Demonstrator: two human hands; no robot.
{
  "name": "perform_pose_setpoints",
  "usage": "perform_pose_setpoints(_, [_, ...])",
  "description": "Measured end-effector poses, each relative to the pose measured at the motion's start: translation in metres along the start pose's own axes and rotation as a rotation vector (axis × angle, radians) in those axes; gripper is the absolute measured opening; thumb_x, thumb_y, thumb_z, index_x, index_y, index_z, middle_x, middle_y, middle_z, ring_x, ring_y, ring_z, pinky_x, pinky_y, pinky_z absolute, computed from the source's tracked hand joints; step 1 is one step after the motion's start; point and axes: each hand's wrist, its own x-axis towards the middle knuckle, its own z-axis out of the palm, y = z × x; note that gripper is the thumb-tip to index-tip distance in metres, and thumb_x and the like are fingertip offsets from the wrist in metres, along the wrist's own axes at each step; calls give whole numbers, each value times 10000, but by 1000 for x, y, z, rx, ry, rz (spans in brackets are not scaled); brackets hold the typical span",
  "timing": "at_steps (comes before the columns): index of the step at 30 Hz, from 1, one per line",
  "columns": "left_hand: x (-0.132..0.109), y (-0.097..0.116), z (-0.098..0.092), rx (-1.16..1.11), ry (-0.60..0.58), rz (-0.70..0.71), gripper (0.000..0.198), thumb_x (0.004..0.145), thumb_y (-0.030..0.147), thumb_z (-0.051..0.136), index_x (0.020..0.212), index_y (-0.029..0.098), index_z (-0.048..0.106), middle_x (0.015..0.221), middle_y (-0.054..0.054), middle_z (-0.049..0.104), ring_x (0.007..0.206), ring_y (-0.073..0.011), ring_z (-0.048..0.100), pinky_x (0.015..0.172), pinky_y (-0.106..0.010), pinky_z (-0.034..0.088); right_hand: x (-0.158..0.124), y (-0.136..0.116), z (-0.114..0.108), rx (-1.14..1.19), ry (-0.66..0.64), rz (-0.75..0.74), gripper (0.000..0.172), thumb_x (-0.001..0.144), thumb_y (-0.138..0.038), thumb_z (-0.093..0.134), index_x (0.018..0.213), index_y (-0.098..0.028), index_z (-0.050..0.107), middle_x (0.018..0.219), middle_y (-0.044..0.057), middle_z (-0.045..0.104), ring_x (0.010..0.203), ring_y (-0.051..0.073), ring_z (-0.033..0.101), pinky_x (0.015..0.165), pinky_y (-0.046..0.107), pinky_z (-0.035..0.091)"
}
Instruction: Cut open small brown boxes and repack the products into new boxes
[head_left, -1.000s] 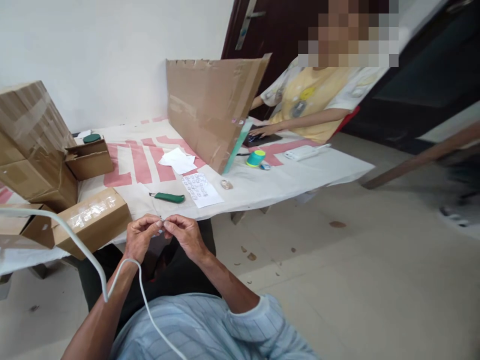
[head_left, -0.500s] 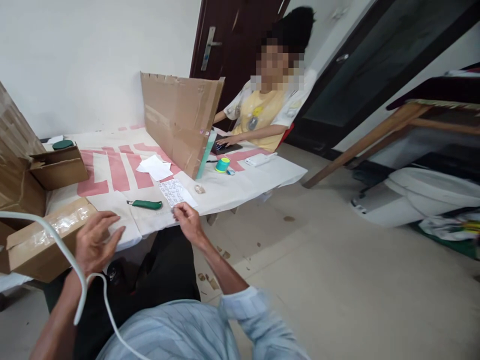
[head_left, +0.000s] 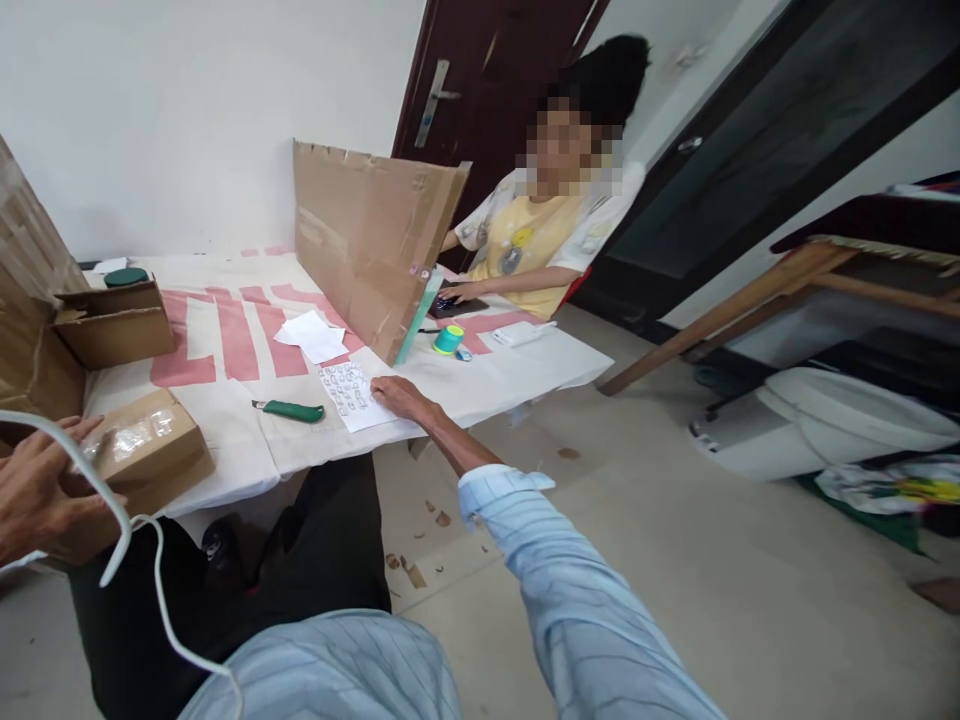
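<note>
My left hand (head_left: pixel 45 495) lies with its fingers spread on the taped end of a closed cardboard box (head_left: pixel 161 450) at the table's left front edge. My right hand (head_left: pixel 401 397) is closed at the right side of a white sheet with small drawings (head_left: pixel 347 398); what its fingers hold, if anything, is hidden. Left of that sheet rests a green utility knife (head_left: pixel 292 410). Behind it are some blank white papers (head_left: pixel 311 337).
An upright cardboard panel (head_left: pixel 367 235) stands on the table (head_left: pixel 225 420). Beyond it sits a person (head_left: pixel 536 250) with hands at a laptop (head_left: pixel 459 300). A teal tape roll (head_left: pixel 448 340) and an open box (head_left: pixel 116 325) are on the table. A white cable (head_left: pixel 161 600) hangs in front.
My left hand has moved left onto the box, which is turned slightly. My right hand has moved right and up, to where a small ring-like item lay; that item no longer shows.
</note>
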Motion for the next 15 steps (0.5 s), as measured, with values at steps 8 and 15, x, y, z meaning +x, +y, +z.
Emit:
perform_pose_setpoints(8, [-3, -11, -10, -3, -124, -74, 827, 584, 657, 774, 1337, 328, 684, 1442, -97, 685, 1319, -524, 605, 1066, -773, 465, 11, 4, 2, -99, -75, 26, 234, 967, -145, 552, 973, -196, 780, 1083, 87, 806, 953, 209, 668, 758, 264, 383])
perform_pose_setpoints(15, [-10, -29, -6, 11, -97, -89, 964, 590, 689, 708, 1442, 254, 594, 1404, -148, 677, 1385, -507, 572, 1120, -757, 455, 8, 3, 6, -85, -13, 95, 199, 956, -207, 600, 1079, -201, 756, 1099, 83, 798, 937, 211, 657, 732, 268, 388])
